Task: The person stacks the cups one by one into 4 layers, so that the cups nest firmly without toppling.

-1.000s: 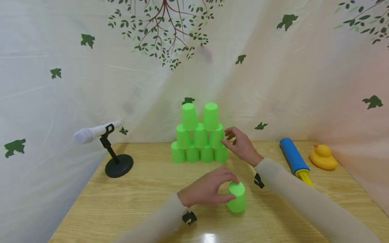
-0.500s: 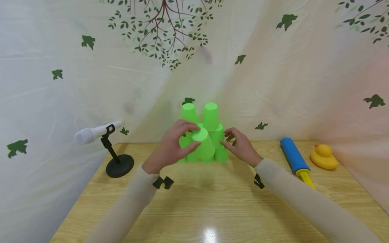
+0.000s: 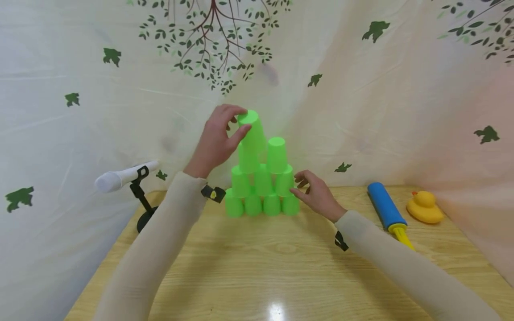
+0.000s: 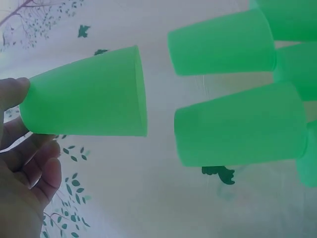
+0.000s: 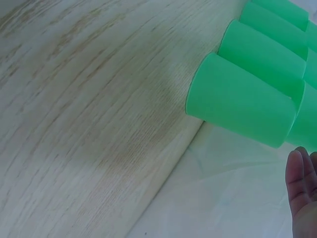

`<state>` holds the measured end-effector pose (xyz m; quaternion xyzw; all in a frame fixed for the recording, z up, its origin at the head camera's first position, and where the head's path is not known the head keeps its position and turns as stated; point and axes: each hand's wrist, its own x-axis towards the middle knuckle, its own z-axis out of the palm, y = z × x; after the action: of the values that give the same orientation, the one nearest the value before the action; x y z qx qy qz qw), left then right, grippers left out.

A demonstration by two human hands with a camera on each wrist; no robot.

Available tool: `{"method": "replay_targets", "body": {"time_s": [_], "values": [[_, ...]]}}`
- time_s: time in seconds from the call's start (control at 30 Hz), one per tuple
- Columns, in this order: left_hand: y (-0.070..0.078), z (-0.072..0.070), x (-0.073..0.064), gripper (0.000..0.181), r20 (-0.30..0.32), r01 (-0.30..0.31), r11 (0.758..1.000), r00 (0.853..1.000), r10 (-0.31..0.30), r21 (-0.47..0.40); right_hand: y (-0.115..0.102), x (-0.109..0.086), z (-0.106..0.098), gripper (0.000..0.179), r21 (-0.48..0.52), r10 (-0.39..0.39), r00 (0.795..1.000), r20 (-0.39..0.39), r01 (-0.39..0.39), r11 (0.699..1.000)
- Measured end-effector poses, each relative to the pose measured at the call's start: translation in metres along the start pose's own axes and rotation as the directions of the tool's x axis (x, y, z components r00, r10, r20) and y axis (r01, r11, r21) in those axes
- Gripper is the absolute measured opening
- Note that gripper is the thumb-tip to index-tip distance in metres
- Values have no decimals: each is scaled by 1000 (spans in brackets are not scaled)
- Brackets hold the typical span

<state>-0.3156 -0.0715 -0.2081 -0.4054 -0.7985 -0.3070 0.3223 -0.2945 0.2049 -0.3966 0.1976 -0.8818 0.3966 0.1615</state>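
Thumb and fingers of my left hand [image 3: 217, 140] pinch a green cup [image 3: 254, 129] by its narrow closed end, mouth downward. It hangs high over the stack, overlapping the left of two top-row cups in the head view. A gap separates this held cup [image 4: 89, 99] from the stack in the left wrist view. The pyramid of upturned green cups [image 3: 263, 183] has three rows, the top one being two cups. Beside its right edge my right hand [image 3: 317, 196] stays with loosely bent fingers, holding nothing. Its fingertips come right up to a middle-row cup.
On the wooden table [image 3: 257, 263], a white microphone [image 3: 124, 176] sits on a black stand at left, partly behind my left sleeve. A blue and yellow tube-shaped toy [image 3: 387, 207] and a yellow rubber duck [image 3: 425, 207] lie at right. A leaf-printed curtain [image 3: 180, 116] hangs behind.
My left hand has picked up the cup from the table front, carried it forward and raised it over the stack. The right hand has kept its place.
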Motion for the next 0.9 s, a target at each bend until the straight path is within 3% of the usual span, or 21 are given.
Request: {"method": "replay_targets", "body": {"time_s": [0.4,0.9], "values": [[-13,18,34,34,112,82,996,990,-83,19,0,0,0,38,18,6,1000,-5,-6,1000],[-23,27,38,36,165,150,988,974,-155,42,4,-1,3,36,-12,-26,999,-20,26,1000]]}}
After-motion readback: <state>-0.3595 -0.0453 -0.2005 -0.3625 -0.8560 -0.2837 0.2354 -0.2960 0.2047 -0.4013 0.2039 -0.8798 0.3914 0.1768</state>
